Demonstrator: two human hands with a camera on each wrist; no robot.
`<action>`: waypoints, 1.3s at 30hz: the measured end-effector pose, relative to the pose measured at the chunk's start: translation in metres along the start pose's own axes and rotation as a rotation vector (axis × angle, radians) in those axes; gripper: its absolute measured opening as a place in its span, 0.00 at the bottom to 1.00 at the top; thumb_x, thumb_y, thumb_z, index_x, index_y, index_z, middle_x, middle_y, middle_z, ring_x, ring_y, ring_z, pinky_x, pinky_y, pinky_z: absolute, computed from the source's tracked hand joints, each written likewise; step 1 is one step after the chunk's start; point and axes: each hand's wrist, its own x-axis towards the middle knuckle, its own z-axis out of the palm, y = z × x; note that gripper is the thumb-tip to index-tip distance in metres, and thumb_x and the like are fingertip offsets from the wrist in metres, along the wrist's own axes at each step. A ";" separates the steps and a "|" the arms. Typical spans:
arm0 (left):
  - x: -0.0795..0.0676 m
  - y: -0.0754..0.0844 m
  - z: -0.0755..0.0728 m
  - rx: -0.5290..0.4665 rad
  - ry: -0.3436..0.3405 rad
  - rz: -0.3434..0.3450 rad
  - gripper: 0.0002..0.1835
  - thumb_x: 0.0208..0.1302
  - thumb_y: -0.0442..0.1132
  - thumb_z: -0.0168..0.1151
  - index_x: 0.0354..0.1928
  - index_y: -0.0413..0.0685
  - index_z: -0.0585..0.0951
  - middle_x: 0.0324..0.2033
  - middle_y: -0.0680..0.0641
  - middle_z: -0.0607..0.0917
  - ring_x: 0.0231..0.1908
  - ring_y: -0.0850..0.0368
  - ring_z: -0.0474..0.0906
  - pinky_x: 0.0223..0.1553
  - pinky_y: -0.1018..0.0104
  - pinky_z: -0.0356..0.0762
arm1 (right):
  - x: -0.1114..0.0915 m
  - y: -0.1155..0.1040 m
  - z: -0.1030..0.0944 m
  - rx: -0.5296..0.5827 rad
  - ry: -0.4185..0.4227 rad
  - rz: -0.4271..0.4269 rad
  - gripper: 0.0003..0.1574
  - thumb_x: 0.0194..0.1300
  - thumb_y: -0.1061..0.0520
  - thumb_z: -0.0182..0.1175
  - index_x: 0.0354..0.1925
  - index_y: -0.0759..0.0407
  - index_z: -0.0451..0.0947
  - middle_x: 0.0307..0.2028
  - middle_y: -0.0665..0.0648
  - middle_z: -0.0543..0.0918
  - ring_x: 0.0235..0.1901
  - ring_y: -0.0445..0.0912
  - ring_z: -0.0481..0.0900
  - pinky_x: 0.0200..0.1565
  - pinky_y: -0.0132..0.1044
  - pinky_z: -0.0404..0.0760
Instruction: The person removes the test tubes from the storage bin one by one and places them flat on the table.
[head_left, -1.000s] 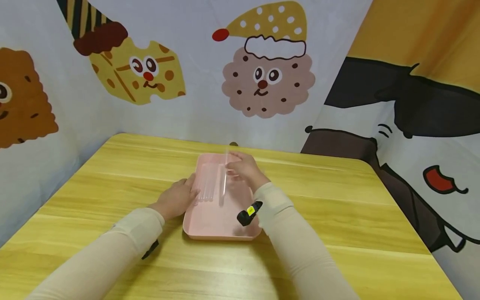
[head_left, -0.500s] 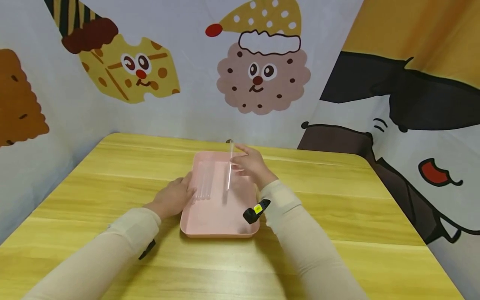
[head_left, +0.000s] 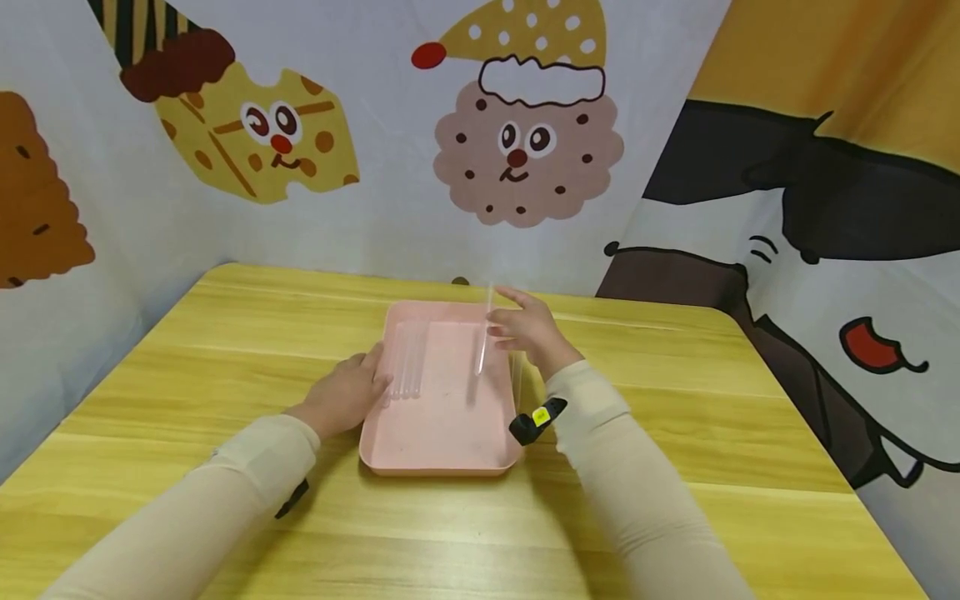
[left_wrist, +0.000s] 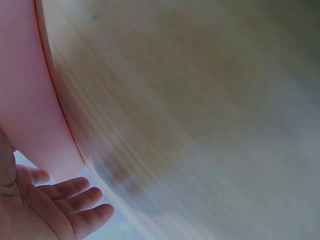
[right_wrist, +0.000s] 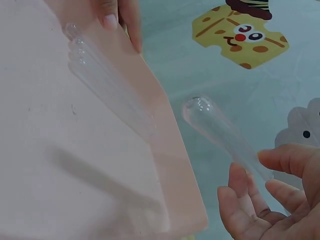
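A shallow pink tray (head_left: 442,442) lies on the table in the head view. My left hand (head_left: 341,393) holds its left wall; in the right wrist view the thumb (right_wrist: 109,17) is inside the rim and a finger outside. Against that side, several clear test tubes (head_left: 408,360) lie side by side, rounded ends toward me. Over the tray's right part, my right hand (head_left: 534,329) pinches another clear test tube (right_wrist: 212,125) between thumb and fingers, rounded end down. Its shadow falls on the tray floor. Part of its upper end is hidden by the fingers.
A faint clear strip (head_left: 517,371) shows along the tray's right outer side, partly behind the right wrist. Wood-grain table (head_left: 652,400) surrounds the tray. Beyond its back edge hangs a white cloth (head_left: 390,225) printed with cartoon figures.
My right hand has carried the test tube rightward across the tray, from beside the row to near the right wall. The left hand stays on the tray's left wall.
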 end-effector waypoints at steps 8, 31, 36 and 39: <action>-0.001 0.001 -0.002 0.013 0.008 0.002 0.34 0.76 0.48 0.41 0.74 0.35 0.49 0.64 0.25 0.65 0.63 0.30 0.64 0.58 0.37 0.67 | -0.002 0.001 -0.014 0.011 -0.004 -0.001 0.38 0.66 0.62 0.59 0.71 0.46 0.63 0.56 0.63 0.78 0.38 0.46 0.82 0.50 0.47 0.81; -0.003 0.003 -0.002 0.001 0.023 0.020 0.34 0.76 0.47 0.42 0.74 0.33 0.49 0.64 0.24 0.65 0.63 0.29 0.63 0.60 0.37 0.66 | 0.000 0.011 -0.036 0.020 -0.001 0.033 0.37 0.68 0.61 0.58 0.72 0.45 0.62 0.57 0.62 0.77 0.38 0.45 0.83 0.50 0.48 0.81; -0.003 0.003 -0.002 0.005 0.025 0.024 0.34 0.76 0.47 0.42 0.74 0.32 0.50 0.63 0.24 0.65 0.62 0.29 0.64 0.59 0.37 0.67 | 0.000 0.015 -0.041 0.015 -0.001 0.046 0.37 0.68 0.60 0.58 0.72 0.44 0.61 0.57 0.61 0.77 0.39 0.46 0.84 0.50 0.46 0.81; -0.003 0.002 -0.001 0.010 0.029 0.033 0.34 0.76 0.47 0.42 0.73 0.32 0.50 0.62 0.24 0.66 0.62 0.29 0.65 0.58 0.38 0.68 | 0.000 0.018 -0.045 0.007 -0.002 0.051 0.37 0.69 0.60 0.57 0.72 0.45 0.61 0.57 0.61 0.77 0.41 0.47 0.83 0.47 0.43 0.83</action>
